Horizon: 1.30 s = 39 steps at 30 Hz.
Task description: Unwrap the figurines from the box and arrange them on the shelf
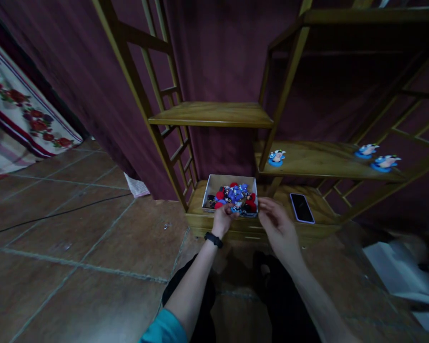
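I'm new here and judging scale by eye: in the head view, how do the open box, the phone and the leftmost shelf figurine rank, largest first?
1. Open box
2. Phone
3. Leftmost shelf figurine

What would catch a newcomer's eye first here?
Probably the open box of red and purple trinkets, low in the middle, with the left hand at its front edge and the right hand by its right side. Three blue-based figurines also stand out on the wooden shelf to the right.

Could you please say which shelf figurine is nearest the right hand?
The leftmost figurine, above the right hand beside a wooden upright; the other two stand farther right.
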### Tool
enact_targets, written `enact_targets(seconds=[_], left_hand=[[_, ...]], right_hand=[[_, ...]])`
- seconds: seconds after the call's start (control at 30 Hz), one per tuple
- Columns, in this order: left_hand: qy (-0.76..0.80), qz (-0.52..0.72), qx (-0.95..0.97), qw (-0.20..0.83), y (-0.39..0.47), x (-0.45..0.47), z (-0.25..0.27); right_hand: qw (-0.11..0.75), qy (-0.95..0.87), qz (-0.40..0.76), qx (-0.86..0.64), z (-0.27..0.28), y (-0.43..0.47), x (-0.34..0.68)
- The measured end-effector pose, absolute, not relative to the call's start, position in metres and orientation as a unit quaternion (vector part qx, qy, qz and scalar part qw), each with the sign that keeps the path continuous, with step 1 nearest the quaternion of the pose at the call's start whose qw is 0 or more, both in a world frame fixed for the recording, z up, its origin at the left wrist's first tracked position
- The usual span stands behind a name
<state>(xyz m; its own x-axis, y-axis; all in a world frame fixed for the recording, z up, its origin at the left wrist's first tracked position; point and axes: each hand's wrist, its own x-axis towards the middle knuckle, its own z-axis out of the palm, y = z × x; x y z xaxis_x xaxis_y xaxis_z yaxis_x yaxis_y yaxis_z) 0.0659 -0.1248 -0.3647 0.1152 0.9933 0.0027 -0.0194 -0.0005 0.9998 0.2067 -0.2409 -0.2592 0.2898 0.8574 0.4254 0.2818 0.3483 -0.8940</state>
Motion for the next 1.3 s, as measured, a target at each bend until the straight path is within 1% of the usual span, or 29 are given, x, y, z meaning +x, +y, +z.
enact_targets(seconds=[0.13, 0.27, 0.47, 0.6, 0.67, 0.77, 0.9, 0.97, 1.13, 1.3], left_hand=[[0.456, 0.467, 0.541, 0.53, -0.126, 0.068, -0.362], [0.45, 0.464, 0.53, 0.548, -0.129, 0.072, -0.358], [0.404, 0.461, 0.518, 0.597, -0.134, 0.077, -0.352], [0.403, 0.449, 0.515, 0.608, -0.136, 0.079, -0.356], [0.41, 0.441, 0.532, 0.596, -0.138, 0.08, -0.358], [0.436, 0.411, 0.605, 0.524, -0.141, 0.079, -0.357], [0.472, 0.323, 0.738, 0.359, -0.147, 0.075, -0.349], [0.488, 0.274, 0.775, 0.293, -0.15, 0.074, -0.344], [0.503, 0.188, 0.817, 0.21, -0.156, 0.072, -0.335], [0.513, 0.129, 0.834, 0.158, -0.159, 0.073, -0.33]], right_hand=[[0.637, -0.402, 0.368, -0.546, -0.314, -0.202, 0.206], [0.624, -0.352, 0.442, -0.541, -0.35, -0.177, 0.206], [0.611, -0.338, 0.545, -0.465, -0.36, -0.172, 0.202], [0.614, -0.312, 0.558, -0.463, -0.366, -0.17, 0.203], [0.619, -0.299, 0.561, -0.462, -0.368, -0.17, 0.203], [0.627, -0.289, 0.558, -0.46, -0.37, -0.171, 0.203], [0.632, -0.284, 0.552, -0.463, -0.372, -0.171, 0.203], [0.629, -0.28, 0.554, -0.468, -0.373, -0.17, 0.203], [0.622, -0.277, 0.564, -0.467, -0.375, -0.17, 0.203], [0.627, -0.262, 0.567, -0.465, -0.376, -0.171, 0.201]])
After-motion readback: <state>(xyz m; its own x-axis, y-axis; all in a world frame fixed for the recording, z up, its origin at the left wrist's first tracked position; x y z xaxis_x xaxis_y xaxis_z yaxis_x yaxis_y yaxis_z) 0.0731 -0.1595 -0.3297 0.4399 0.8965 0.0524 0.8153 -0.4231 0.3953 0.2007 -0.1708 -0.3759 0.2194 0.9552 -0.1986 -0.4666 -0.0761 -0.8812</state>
